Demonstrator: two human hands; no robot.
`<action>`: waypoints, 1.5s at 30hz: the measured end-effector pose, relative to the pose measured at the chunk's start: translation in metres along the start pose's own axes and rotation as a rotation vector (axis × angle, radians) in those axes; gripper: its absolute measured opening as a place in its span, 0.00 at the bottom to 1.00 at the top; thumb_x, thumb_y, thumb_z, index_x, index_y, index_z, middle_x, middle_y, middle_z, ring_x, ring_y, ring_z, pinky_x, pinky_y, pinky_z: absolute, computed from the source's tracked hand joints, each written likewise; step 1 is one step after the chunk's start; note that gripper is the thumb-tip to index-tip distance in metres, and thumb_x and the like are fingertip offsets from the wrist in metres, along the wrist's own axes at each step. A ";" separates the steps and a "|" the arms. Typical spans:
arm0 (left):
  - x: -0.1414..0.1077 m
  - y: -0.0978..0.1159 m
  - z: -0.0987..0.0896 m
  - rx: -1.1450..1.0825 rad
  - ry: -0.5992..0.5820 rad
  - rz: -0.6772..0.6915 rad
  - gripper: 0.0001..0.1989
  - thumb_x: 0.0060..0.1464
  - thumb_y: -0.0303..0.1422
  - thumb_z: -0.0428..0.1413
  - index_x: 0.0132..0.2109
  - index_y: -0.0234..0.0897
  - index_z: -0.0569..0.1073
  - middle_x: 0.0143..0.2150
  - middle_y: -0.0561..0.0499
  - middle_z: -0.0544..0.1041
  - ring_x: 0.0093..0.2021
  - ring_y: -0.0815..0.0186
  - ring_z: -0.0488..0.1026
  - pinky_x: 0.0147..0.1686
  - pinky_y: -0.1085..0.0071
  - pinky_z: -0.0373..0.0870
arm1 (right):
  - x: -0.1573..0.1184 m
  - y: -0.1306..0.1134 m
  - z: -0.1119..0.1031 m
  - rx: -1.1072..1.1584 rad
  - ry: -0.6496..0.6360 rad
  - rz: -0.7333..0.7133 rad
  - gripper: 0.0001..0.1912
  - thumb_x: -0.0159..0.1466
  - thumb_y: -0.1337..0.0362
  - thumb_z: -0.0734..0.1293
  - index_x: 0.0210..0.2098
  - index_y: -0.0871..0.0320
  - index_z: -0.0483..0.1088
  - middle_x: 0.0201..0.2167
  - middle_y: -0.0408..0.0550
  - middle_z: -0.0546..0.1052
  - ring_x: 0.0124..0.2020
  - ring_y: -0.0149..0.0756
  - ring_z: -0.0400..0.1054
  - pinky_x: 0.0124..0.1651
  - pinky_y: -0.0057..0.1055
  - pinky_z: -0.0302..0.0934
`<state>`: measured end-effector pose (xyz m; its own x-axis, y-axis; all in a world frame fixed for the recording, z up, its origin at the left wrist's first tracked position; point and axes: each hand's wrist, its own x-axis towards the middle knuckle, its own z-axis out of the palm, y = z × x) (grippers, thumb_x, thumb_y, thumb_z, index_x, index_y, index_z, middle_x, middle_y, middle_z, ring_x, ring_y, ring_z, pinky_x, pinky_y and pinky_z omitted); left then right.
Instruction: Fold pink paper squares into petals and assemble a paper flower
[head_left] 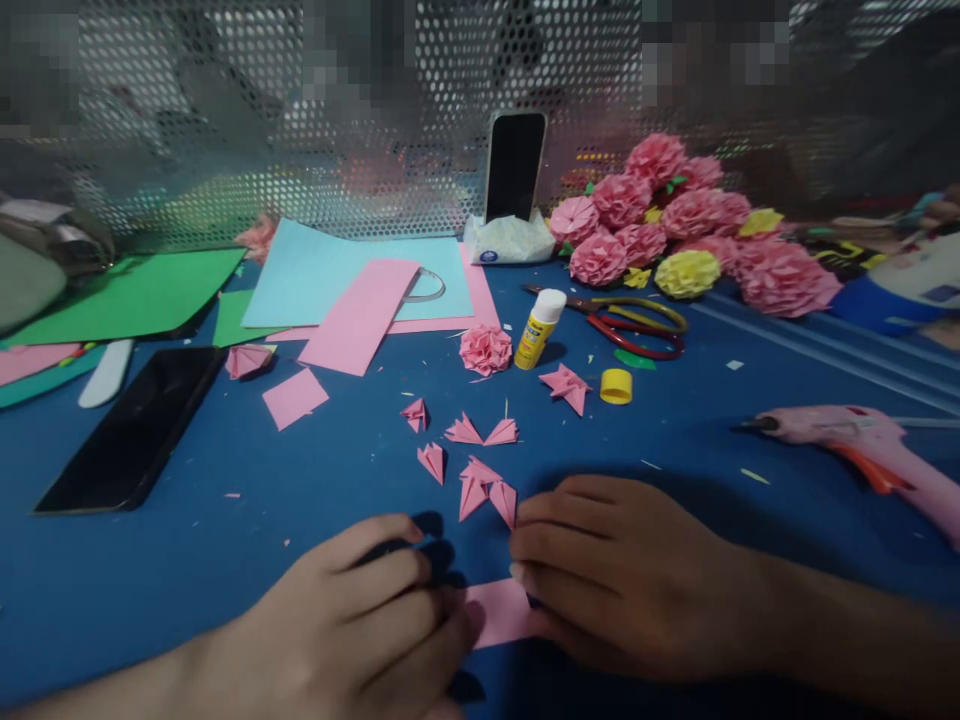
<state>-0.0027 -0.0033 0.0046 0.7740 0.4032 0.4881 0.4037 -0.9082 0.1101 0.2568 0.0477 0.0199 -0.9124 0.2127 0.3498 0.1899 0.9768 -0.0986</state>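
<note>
A small pink paper piece [498, 612] lies low in front of me, between both hands. My left hand [360, 610] grips its left end, fingers curled and the thumb over the paper. At the right end, my right hand [622, 575] holds the paper with bent fingers, partly hiding it. Just beyond are several folded pink paper petals [474, 490], one close to my right fingertips. Farther off sit a pink paper flower [486, 350], a glue stick [540, 330] with a white cap, and a yellow cap [616, 386]. A square pink sheet [295, 398] lies to the left.
Scissors [637, 322] lie behind the glue stick; a pink glue gun [847, 430] is at right. Finished paper flowers [622, 200] pile at the back. A black phone [135, 430] lies left, another phone [516, 165] stands against a perforated metal panel [352, 120].
</note>
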 end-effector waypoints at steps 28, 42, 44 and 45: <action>0.012 0.003 0.001 -0.340 -0.064 -0.414 0.04 0.63 0.28 0.55 0.45 0.40 0.72 0.32 0.56 0.70 0.33 0.66 0.65 0.39 0.66 0.57 | 0.003 -0.001 0.003 0.602 0.162 0.319 0.06 0.69 0.68 0.66 0.41 0.57 0.76 0.30 0.42 0.78 0.31 0.27 0.68 0.36 0.23 0.56; 0.009 -0.002 -0.003 -0.208 0.038 -0.234 0.12 0.70 0.27 0.46 0.42 0.35 0.74 0.37 0.50 0.76 0.34 0.66 0.68 0.39 0.64 0.57 | 0.002 0.000 0.009 0.694 0.110 0.306 0.08 0.71 0.65 0.64 0.39 0.58 0.75 0.31 0.43 0.79 0.32 0.29 0.69 0.36 0.24 0.58; 0.012 -0.001 -0.006 -0.145 0.084 -0.199 0.14 0.71 0.27 0.45 0.39 0.34 0.75 0.35 0.50 0.77 0.32 0.67 0.68 0.36 0.65 0.57 | 0.001 0.001 0.010 0.739 0.054 0.293 0.11 0.72 0.59 0.64 0.40 0.57 0.76 0.32 0.43 0.80 0.33 0.29 0.71 0.37 0.25 0.58; 0.014 -0.001 -0.007 -0.117 0.102 -0.184 0.15 0.71 0.27 0.46 0.38 0.34 0.75 0.34 0.51 0.76 0.31 0.67 0.67 0.34 0.66 0.57 | 0.001 0.001 0.011 0.755 0.035 0.289 0.14 0.72 0.56 0.63 0.39 0.57 0.76 0.32 0.43 0.81 0.33 0.30 0.71 0.38 0.26 0.58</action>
<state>0.0043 0.0025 0.0170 0.6368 0.5550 0.5352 0.4691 -0.8298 0.3022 0.2522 0.0482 0.0096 -0.8505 0.4671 0.2417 0.1092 0.6064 -0.7876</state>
